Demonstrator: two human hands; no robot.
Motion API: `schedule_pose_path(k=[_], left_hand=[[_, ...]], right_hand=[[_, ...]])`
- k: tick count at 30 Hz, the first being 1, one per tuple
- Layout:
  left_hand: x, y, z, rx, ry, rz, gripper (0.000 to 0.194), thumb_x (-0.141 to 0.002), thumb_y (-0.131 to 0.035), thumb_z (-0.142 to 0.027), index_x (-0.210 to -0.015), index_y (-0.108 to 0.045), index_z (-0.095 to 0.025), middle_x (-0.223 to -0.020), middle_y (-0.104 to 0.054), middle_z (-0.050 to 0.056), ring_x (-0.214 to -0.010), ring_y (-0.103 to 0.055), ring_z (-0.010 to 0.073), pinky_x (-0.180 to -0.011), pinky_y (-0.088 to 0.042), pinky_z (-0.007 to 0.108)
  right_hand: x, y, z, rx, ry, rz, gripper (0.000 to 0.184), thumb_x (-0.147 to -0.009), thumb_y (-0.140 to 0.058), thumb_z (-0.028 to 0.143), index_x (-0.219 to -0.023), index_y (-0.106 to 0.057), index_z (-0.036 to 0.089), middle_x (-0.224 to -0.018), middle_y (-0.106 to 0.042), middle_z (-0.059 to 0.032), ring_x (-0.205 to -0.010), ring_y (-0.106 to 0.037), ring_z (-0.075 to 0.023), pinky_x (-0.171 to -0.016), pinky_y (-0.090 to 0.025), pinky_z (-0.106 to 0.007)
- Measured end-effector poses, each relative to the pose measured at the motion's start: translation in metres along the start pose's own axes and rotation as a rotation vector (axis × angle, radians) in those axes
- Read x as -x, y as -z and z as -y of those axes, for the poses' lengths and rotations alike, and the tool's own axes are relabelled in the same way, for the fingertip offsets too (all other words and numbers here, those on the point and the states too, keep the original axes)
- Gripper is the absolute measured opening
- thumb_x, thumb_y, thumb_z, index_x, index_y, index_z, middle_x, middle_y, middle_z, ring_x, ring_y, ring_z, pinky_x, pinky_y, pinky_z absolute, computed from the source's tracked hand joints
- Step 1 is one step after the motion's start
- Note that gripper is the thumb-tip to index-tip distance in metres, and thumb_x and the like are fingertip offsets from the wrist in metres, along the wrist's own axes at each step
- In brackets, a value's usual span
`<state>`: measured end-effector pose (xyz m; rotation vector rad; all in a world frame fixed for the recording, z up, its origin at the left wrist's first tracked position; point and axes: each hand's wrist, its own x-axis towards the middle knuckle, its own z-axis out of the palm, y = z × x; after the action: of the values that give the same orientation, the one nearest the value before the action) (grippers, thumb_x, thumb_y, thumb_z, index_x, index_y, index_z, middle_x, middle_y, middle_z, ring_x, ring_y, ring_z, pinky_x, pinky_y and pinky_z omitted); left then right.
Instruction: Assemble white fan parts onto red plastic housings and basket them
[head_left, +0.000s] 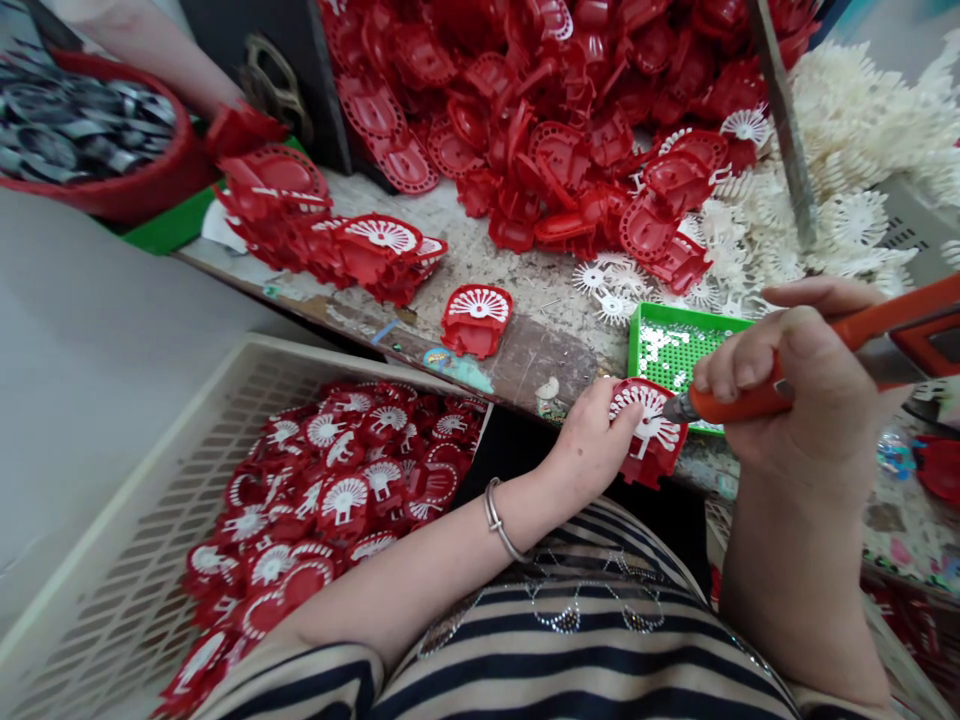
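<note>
My left hand [592,445] pinches a red plastic part [649,470] at the table's front edge, with the thumb over its white fan-shaped insert. My right hand [795,385] is wrapped round an orange electric screwdriver [750,400]. Its dark tip points left and meets the insert near the middle; whether a screw sits under it I cannot tell. Just behind the part lies a green perforated tray [679,350] with small shiny bits, partly hidden by my right hand. Another red part with a white fan [478,318] rests on the table, left of the tray.
Loose red parts [517,130] are heaped at the back, beside cream fan pieces [855,150]. A row of assembled parts [322,230] lines the left edge. Below stands a white crate [112,600] of finished-looking parts. Another person's arm [157,45] reaches in near a red basin [176,150].
</note>
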<state>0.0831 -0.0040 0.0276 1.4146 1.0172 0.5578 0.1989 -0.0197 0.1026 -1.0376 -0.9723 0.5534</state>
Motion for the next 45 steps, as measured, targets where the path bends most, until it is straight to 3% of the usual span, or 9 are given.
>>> schedule_pose_path(k=[8,32,45], left_hand=[[0.000,0.002,-0.002,-0.037,-0.012,-0.014,0.011,-0.089,-0.050,-0.024,-0.096,-0.056,-0.017,-0.095,-0.064,0.005,-0.099,-0.058,0.0205,-0.092,-0.045,0.035],[-0.002,0.000,0.000,-0.008,0.009,-0.001,0.019,-0.090,-0.050,-0.024,-0.105,-0.057,-0.014,-0.100,-0.064,0.008,-0.102,-0.058,0.0213,-0.094,-0.044,0.037],[-0.001,0.001,-0.001,-0.011,-0.008,-0.007,0.020,-0.090,-0.050,-0.022,-0.106,-0.057,-0.013,-0.102,-0.064,0.008,-0.101,-0.058,0.0206,-0.093,-0.044,0.035]], right_hand=[[0.005,-0.004,0.004,-0.027,-0.004,0.008,0.013,-0.076,-0.069,0.015,-0.086,-0.065,0.022,-0.049,-0.049,0.0077,-0.035,-0.043,-0.0112,-0.036,-0.037,-0.028],[-0.007,-0.002,0.002,-0.050,-0.042,-0.017,0.010,-0.071,-0.067,0.018,-0.080,-0.061,0.019,-0.044,-0.050,0.0081,-0.032,-0.041,-0.0099,-0.032,-0.037,-0.026],[0.001,-0.009,0.001,0.014,0.036,0.023,0.012,-0.076,-0.066,0.016,-0.087,-0.060,0.018,-0.047,-0.051,0.0094,-0.034,-0.042,-0.0099,-0.035,-0.037,-0.027]])
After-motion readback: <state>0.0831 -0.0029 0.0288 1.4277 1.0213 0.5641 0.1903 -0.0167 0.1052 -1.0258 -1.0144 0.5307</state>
